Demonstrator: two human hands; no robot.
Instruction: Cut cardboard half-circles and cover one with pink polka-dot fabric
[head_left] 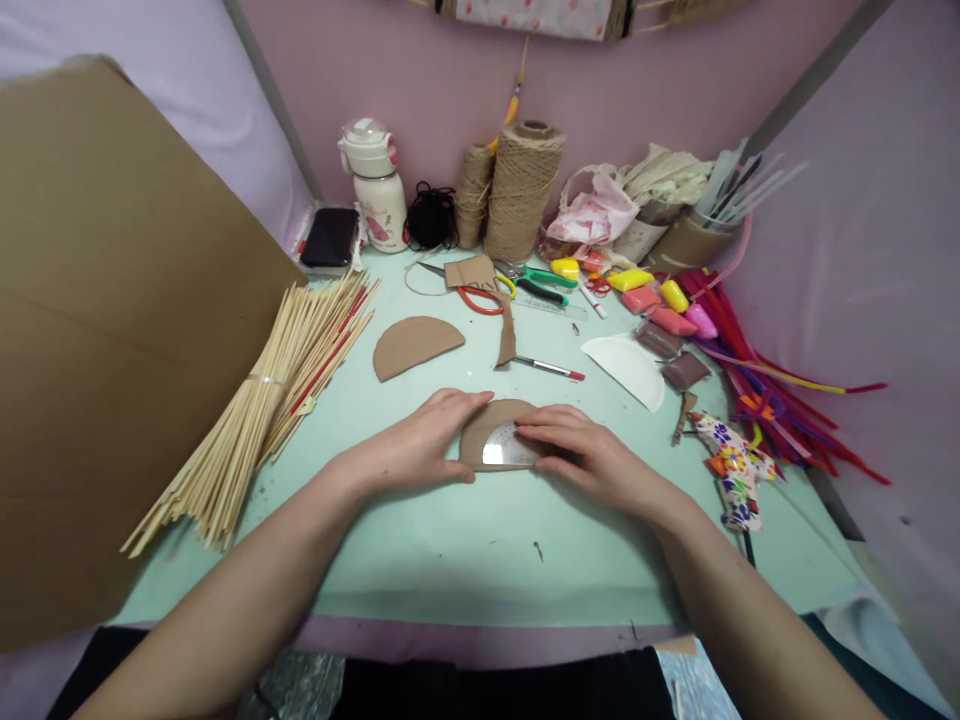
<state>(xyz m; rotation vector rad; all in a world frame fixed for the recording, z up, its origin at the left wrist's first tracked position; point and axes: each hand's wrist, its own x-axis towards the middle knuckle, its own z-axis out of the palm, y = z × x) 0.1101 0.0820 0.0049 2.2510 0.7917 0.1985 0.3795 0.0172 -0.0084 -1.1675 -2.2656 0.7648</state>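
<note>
A brown cardboard half-circle (474, 433) lies flat on the table in front of me. On it rests a clear protractor (501, 447), its straight edge near the cardboard's straight edge. My left hand (427, 440) holds the cardboard's left end, thumb at the lower corner and fingers along the curve. My right hand (589, 450) grips the protractor's right side between thumb and fingers, hiding that end of both pieces. A second cardboard half-circle (417, 346) lies beyond my left hand. Behind the protractor is a pen (550, 369) with a red end.
Bundled wooden sticks (247, 410) and a large cardboard sheet (112, 320) stand left. Scissors (480, 299), pliers (544, 280) and twine spools (523, 190) are at the back. A white half-circle (626, 369), pipe cleaners (780, 390) and a flower-patterned glue gun (735, 465) lie right.
</note>
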